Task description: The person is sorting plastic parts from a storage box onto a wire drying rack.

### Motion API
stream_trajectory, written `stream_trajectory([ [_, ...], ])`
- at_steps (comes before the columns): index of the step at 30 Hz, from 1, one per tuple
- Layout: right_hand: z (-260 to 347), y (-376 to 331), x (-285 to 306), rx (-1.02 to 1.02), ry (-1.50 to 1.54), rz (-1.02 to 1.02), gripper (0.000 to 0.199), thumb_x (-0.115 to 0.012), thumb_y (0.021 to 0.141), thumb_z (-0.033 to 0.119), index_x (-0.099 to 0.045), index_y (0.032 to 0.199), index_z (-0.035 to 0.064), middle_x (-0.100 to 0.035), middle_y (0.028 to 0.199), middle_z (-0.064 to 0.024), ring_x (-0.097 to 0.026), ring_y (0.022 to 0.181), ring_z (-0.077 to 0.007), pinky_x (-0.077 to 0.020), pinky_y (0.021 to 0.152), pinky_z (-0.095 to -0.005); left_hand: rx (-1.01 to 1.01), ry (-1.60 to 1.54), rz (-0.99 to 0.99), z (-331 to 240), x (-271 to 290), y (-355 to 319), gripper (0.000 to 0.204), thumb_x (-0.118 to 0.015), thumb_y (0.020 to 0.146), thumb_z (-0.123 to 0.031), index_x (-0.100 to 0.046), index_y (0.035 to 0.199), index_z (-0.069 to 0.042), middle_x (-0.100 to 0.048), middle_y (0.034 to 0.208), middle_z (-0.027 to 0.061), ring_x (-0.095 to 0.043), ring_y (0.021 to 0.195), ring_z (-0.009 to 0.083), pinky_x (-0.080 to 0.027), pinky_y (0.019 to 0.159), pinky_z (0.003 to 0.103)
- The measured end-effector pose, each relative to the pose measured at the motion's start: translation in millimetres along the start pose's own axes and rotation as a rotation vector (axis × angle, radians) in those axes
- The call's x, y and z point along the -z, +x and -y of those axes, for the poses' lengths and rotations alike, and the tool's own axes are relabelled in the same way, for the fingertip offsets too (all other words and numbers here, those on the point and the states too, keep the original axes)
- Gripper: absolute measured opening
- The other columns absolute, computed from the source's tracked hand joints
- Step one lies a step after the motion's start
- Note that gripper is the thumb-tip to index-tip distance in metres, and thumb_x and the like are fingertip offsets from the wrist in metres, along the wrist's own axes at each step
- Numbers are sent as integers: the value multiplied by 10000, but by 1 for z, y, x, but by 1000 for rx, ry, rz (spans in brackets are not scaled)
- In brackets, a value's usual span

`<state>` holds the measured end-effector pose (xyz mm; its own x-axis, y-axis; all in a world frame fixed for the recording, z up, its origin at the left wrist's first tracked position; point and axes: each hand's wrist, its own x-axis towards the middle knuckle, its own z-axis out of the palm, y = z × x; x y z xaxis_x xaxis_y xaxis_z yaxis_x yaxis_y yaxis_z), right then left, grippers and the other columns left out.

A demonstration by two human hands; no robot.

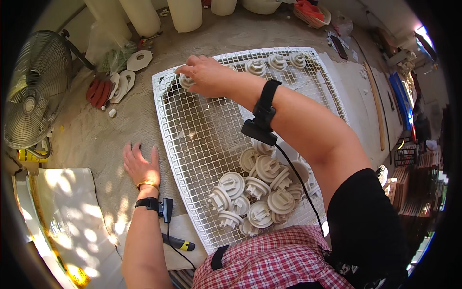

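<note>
My right hand (pixel 211 77) reaches across to the far left corner of a white plastic grid rack (pixel 195 123). Its fingers are round a white disc-shaped piece (pixel 185 82) with a raised ridge, which is at the grid there; part of it is hidden by the fingers. My left hand (pixel 142 164) rests on the dusty table left of the rack, fingers spread, holding nothing. Along the rack's far edge sit several like pieces in a row, one of them a white disc piece (pixel 277 61). A heap of white disc pieces (pixel 260 190) lies on its near half.
A black fan (pixel 36 96) stands at the left. Red-coated gloves (pixel 100 93) and white octagonal rings (pixel 139 60) lie beyond my left hand. Near my left forearm is a black-and-yellow tool handle (pixel 179 242). White cylinders (pixel 185 14) line the back. Cables hang from my wrist straps.
</note>
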<state>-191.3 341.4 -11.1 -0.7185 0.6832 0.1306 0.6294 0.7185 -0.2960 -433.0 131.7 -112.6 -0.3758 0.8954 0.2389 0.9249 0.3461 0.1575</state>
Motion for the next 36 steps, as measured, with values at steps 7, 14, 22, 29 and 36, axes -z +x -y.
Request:
stream_trajectory([
  [7,-11,5,-22,87,-64,1,447,-714,791,162,-601,1223,146,-561,1207,-79,-531,1147,-316,-452,970,-409,-24,-30,-42,3,0,-3,541,-642,862,-438,-532,1267,-97,-404,1411,131,-312,1374,308,-267,1115,472],
  [14,-12,0,-22,123,-114,29,429,-710,810,148,-599,1225,153,-560,1229,-76,-529,1158,-315,-446,986,-413,16,-1,33,-2,-2,-4,539,-637,867,-443,-528,1273,-106,-411,1411,121,-322,1371,296,-278,1104,473],
  [22,7,-63,56,-67,3,166,409,-684,866,238,-592,1249,128,-615,1152,-115,-609,1032,-305,-491,891,-403,-8,3,-24,2,-4,2,555,-615,875,-496,-539,1281,-125,-426,1409,111,-348,1357,288,-288,1102,470],
  [29,21,-170,64,-540,69,601,482,-618,900,446,-573,1189,62,-669,1014,-215,-640,947,-360,-493,809,-441,-59,60,-54,14,-15,0,588,-618,879,-475,-495,1328,-116,-397,1429,139,-310,1379,307,-265,1118,482],
  [36,39,-193,55,-540,108,462,413,-646,858,308,-559,1174,56,-685,912,-210,-647,903,-383,-498,800,-451,89,-1030,551,-30,43,-27,645,-640,883,-410,-400,1372,-65,-376,1417,190,-374,1330,299,-306,1102,432],
])
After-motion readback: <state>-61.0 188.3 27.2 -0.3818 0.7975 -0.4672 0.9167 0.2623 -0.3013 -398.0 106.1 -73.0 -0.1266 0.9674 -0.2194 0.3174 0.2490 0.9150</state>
